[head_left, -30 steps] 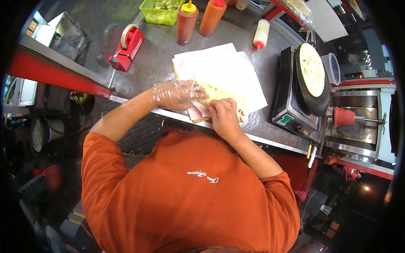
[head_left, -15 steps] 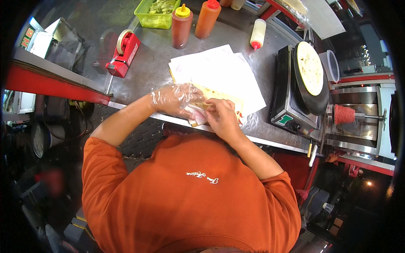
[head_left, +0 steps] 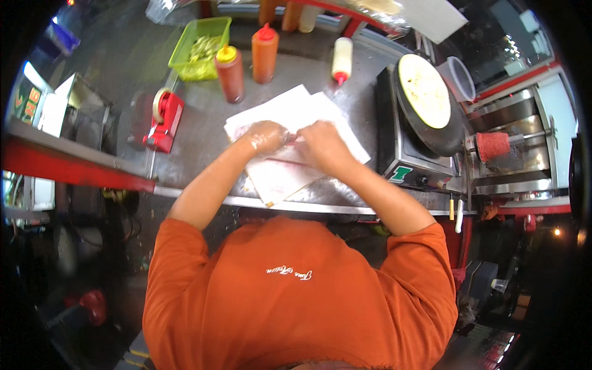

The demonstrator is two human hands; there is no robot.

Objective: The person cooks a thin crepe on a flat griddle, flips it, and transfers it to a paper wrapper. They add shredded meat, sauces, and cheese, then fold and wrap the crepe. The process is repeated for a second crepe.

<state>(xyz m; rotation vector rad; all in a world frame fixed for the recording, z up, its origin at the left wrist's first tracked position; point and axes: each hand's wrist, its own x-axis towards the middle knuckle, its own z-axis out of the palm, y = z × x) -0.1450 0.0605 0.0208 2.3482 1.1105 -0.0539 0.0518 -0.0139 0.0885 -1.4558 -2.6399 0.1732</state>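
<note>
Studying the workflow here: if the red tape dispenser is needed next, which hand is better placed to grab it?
Probably the left hand: the red tape dispenser sits on its side of the white wrapping paper, nearer than to the right hand.

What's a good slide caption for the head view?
Both hands, left hand and right hand, press on white paper.

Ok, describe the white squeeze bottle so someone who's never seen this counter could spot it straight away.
Start at the black round griddle on the right of the steel counter. Just left of it stands the white bottle. It is the only pale one with a red tip; the two other bottles further left are reddish-orange.
</note>
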